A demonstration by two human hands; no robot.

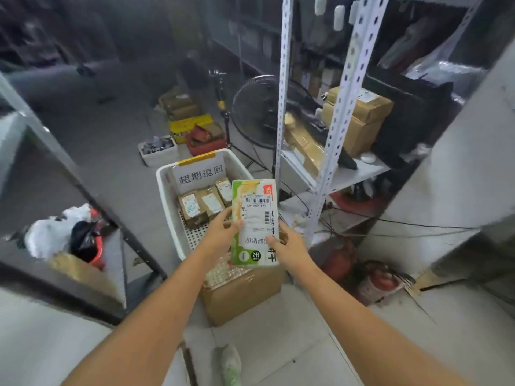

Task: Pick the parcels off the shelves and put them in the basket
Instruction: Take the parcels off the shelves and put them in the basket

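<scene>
Both hands hold one green-and-white parcel (255, 221) upright above the basket's (167, 196) near right corner; the left hand (223, 231) pinches its left edge; the right hand (289, 246) grips its right edge, lower down; inside the basket lie three brown packets (192, 208) side by side, below a paper sign (200, 172); one cardboard box (245, 293) butts against the basket's near side, under the parcel; right of the basket stands a rack (331, 151) carrying boxes; behind the basket, one fan (256, 110) and one small white tray (158, 153); two red extinguishers (374, 282) sit on the floor to the basket's near right.
</scene>
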